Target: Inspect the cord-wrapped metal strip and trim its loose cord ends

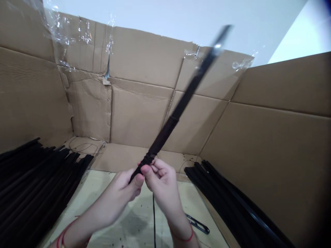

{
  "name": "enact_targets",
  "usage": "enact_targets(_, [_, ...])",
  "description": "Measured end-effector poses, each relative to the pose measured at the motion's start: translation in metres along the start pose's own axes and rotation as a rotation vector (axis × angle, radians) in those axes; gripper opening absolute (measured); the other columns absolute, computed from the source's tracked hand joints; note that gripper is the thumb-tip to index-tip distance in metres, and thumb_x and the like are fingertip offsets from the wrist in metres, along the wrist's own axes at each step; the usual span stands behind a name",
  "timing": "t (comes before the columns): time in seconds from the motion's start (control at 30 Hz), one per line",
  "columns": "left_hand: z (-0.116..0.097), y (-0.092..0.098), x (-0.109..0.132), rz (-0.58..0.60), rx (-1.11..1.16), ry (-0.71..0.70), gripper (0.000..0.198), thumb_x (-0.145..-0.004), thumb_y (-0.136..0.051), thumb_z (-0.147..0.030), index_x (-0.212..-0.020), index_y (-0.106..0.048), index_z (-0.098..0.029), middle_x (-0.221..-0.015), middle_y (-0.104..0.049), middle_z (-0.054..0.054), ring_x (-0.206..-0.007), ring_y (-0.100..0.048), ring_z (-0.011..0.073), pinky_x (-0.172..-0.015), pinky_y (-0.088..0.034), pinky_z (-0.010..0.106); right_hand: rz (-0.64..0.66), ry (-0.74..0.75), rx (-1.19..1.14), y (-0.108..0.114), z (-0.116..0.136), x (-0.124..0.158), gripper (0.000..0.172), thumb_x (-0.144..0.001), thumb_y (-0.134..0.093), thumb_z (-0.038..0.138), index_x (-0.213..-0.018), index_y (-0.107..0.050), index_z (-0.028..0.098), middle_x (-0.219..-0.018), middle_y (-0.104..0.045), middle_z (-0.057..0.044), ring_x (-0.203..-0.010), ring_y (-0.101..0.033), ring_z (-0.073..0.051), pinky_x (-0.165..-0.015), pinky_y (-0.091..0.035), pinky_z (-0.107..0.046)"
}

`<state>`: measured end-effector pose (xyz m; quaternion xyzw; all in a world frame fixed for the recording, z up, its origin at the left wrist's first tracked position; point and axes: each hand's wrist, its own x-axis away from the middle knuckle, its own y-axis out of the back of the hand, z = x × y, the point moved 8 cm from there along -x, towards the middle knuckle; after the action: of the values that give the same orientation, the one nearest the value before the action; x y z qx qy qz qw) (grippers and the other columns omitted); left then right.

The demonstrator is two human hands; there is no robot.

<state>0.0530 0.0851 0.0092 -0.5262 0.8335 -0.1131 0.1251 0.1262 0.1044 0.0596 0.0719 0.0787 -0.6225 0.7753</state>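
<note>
A long black rod (pixel 178 106) slants up to the right, its far tip blurred against the cardboard and pale wall. Bands of cord wrap it at mid-length and again just above my hands. My left hand (pixel 122 191) is closed around its lower end, thumb along the side. My right hand (pixel 164 182) is pinched closed at the lower wrapping, thumb tip against the rod. From beneath the right hand a thin black cord (pixel 154 220) hangs straight down; the exact grip of its fingertips is partly hidden. Red strings circle both wrists.
Many long black pieces lie stacked at left (pixel 38 186), and more black lengths (pixel 227 199) lie at right. Thread snips (pixel 198 224) rest on the pale board (pixel 103 203) beside my right wrist. Taped cardboard walls (pixel 141 113) enclose the back and sides.
</note>
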Motion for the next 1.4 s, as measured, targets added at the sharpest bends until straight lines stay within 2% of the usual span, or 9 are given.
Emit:
enact_targets(0.07, [0.012, -0.012, 0.000, 0.207, 0.217, 0.124, 0.055, -0.088, -0.040, -0.069, -0.075, -0.047, -0.016, -0.054, -0.035, -0.005, -0.043, -0.025, 0.0058, -0.041, -0.020, 0.019, 0.080, -0.042, 0.008, -0.004, -0.002, 0.000, 0.033, -0.083, -0.066, 0.045, -0.075, -0.057, 0.014, -0.050, -0.056, 0.001, -0.039, -0.047, -0.007, -0.040, -0.037, -0.018])
enact_targets(0.13, [0.017, -0.012, -0.001, 0.275, 0.355, 0.203, 0.058, -0.088, -0.036, -0.069, -0.075, -0.051, -0.015, -0.052, -0.041, -0.003, -0.041, -0.031, 0.0064, -0.040, -0.023, 0.019, 0.023, -0.007, 0.091, 0.002, 0.002, 0.001, 0.034, -0.089, -0.059, 0.044, -0.072, -0.053, 0.015, -0.044, -0.053, 0.003, -0.035, -0.045, -0.007, -0.037, -0.033, -0.016])
enact_targets(0.23, [0.018, -0.002, -0.002, 0.244, 0.417, 0.244, 0.051, -0.088, -0.045, -0.060, -0.077, -0.055, -0.011, -0.056, -0.042, -0.001, -0.047, -0.036, 0.0068, -0.046, -0.030, 0.018, 0.027, 0.023, 0.195, 0.001, 0.003, 0.001, 0.032, -0.091, -0.057, 0.038, -0.070, -0.054, 0.014, -0.044, -0.052, 0.003, -0.039, -0.050, -0.008, -0.042, -0.037, -0.016])
enact_targets(0.4, [0.017, -0.001, 0.000, 0.189, 0.464, 0.269, 0.052, -0.080, -0.056, -0.064, -0.068, -0.044, -0.015, -0.054, -0.022, -0.009, -0.045, -0.012, 0.0029, -0.042, -0.010, 0.017, 0.074, 0.048, 0.190, -0.010, 0.001, 0.002, 0.022, -0.090, -0.057, 0.032, -0.078, -0.056, 0.014, -0.060, -0.060, 0.000, -0.049, -0.061, -0.011, -0.043, -0.042, -0.016])
enact_targets(0.5, [0.020, -0.003, -0.003, 0.140, 0.362, 0.207, 0.057, -0.080, -0.052, -0.071, -0.068, -0.041, -0.016, -0.053, -0.022, -0.009, -0.044, -0.012, 0.0032, -0.041, -0.007, 0.017, -0.048, 0.128, 0.222, 0.000, 0.012, 0.004, 0.026, -0.091, -0.055, 0.032, -0.071, -0.051, 0.016, -0.053, -0.052, 0.003, -0.042, -0.052, -0.008, -0.039, -0.034, -0.016])
enact_targets(0.7, [0.031, -0.029, 0.000, 0.330, 0.322, 0.266, 0.061, -0.085, -0.034, -0.075, -0.062, -0.034, -0.018, -0.049, -0.017, -0.009, -0.041, -0.008, 0.0036, -0.040, -0.005, 0.021, -0.170, 0.222, 0.289, 0.024, 0.028, 0.010, 0.031, -0.089, -0.059, 0.033, -0.065, -0.051, 0.015, -0.054, -0.043, 0.003, -0.049, -0.035, -0.007, -0.044, -0.027, -0.020])
enact_targets(0.87, [0.029, -0.017, -0.003, 0.195, 0.215, 0.278, 0.062, -0.083, -0.036, -0.076, -0.062, -0.036, -0.018, -0.050, -0.019, -0.009, -0.042, -0.009, 0.0042, -0.040, -0.005, 0.022, -0.161, 0.171, 0.168, 0.022, 0.019, 0.009, 0.033, -0.088, -0.061, 0.039, -0.068, -0.053, 0.014, -0.053, -0.040, 0.005, -0.047, -0.028, -0.006, -0.042, -0.021, -0.020])
enact_targets(1.2, [0.024, -0.022, 0.022, 0.303, 0.350, 0.375, 0.066, -0.083, -0.035, -0.077, -0.057, -0.035, -0.017, -0.047, -0.021, -0.008, -0.037, -0.012, 0.0020, -0.037, -0.007, 0.019, 0.319, -0.056, -0.194, 0.013, 0.004, -0.002, 0.047, -0.060, -0.085, 0.048, -0.091, -0.075, 0.015, -0.056, -0.032, 0.006, -0.049, -0.015, -0.004, -0.041, -0.011, -0.019])
enact_targets(1.4, [0.025, -0.049, 0.032, 0.684, 0.540, 0.418, 0.073, -0.078, -0.027, -0.085, -0.050, -0.039, -0.019, -0.034, -0.017, -0.008, -0.027, -0.013, 0.0044, -0.027, -0.008, 0.021, 0.466, -0.078, -0.280, -0.010, 0.004, 0.011, 0.045, -0.070, -0.079, 0.049, -0.101, -0.075, 0.017, -0.060, -0.045, 0.002, -0.046, -0.022, -0.004, -0.040, -0.016, -0.019])
